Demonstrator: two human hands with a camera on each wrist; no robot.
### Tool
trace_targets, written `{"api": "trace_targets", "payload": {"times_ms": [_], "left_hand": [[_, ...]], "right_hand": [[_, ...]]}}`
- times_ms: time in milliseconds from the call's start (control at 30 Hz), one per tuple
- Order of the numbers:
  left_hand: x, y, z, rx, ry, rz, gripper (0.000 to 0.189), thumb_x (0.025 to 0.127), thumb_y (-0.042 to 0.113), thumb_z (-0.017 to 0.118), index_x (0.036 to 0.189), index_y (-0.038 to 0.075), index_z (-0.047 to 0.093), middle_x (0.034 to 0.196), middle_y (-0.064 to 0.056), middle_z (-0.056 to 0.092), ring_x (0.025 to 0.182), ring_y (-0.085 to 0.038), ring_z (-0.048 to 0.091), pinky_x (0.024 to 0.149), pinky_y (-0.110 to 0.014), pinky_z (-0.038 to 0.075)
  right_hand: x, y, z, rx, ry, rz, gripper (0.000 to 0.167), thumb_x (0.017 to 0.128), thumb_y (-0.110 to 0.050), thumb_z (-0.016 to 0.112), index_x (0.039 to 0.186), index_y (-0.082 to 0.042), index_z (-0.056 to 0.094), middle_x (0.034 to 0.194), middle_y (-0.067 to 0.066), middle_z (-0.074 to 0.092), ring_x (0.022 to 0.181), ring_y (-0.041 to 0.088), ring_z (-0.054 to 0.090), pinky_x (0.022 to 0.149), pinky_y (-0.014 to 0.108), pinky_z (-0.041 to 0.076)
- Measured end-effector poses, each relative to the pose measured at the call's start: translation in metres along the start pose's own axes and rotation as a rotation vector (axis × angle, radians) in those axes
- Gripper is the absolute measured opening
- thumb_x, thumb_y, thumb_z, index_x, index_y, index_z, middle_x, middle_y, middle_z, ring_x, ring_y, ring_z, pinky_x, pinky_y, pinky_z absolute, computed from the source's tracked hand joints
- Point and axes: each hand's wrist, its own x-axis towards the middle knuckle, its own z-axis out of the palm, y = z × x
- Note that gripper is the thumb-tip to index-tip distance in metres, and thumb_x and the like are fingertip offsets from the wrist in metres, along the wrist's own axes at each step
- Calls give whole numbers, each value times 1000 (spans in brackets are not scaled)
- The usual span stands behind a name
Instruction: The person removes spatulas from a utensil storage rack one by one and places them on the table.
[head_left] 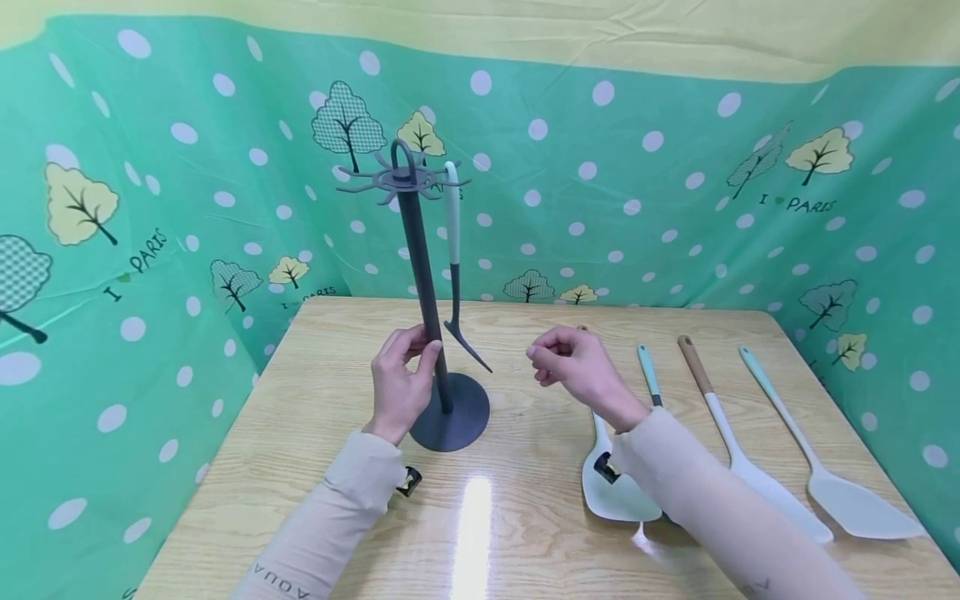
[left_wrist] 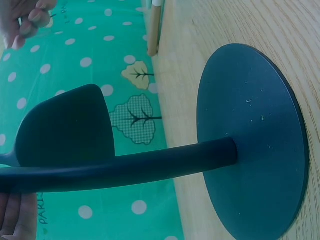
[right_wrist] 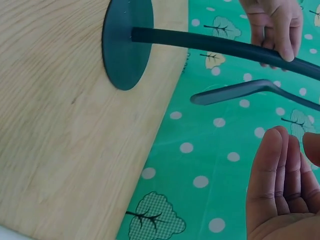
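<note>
A dark utensil stand with a round base and a ring of hooks stands upright on the table. My left hand grips its pole between thumb and fingers, below mid-height. From a hook on the right side hangs a spatula with a mint handle and dark head; its broad flat blade shows beside the pole in the left wrist view. My right hand hovers right of the spatula, holding nothing. Its fingers are loosely bent and apart from the spatula in the right wrist view.
On the table's right lie a pale spatula partly under my right arm, a mint-handled utensil whose head is hidden by the sleeve, a brown-handled turner and a mint-handled turner. A patterned green cloth surrounds the wooden table.
</note>
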Motion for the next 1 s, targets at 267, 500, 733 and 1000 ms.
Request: {"api": "trace_targets", "payload": {"times_ms": [267,500,733,1000], "left_hand": [[0,-1,0,3,-3,-7,18,78,-17,67,96,-14,63,83,-23,62,73,-35,63,68,-42,58],[0,-1,-1,8,-1,-4,18,79,-15,68,95,-13,64,83,-23,62,73,-33,63,68,-40,58],[0,-6,0,7,-1,-6,18,79,-14,68,96,-13,64,84,-23,62,74,-33,63,69,-41,58],[-10,-35,4,-13,-17,-46,18,85,0,70,103,-3,67,89,-12,65,79,-23,64,75,-26,57]], "right_hand": [[9,-13,11,-12,-30,-75,18,93,-22,64,99,-6,67,86,12,65,77,29,65,71,36,59],[19,-31,20,-139,-62,-91,19,92,-30,65,104,-16,66,92,4,66,80,21,64,71,35,56],[29,-49,27,-98,3,-165,16,94,-25,62,106,-17,67,95,0,66,83,19,66,75,34,56],[40,-62,40,-114,-2,-280,31,96,-28,58,125,-16,61,118,-1,63,105,12,59,91,34,50]]}}
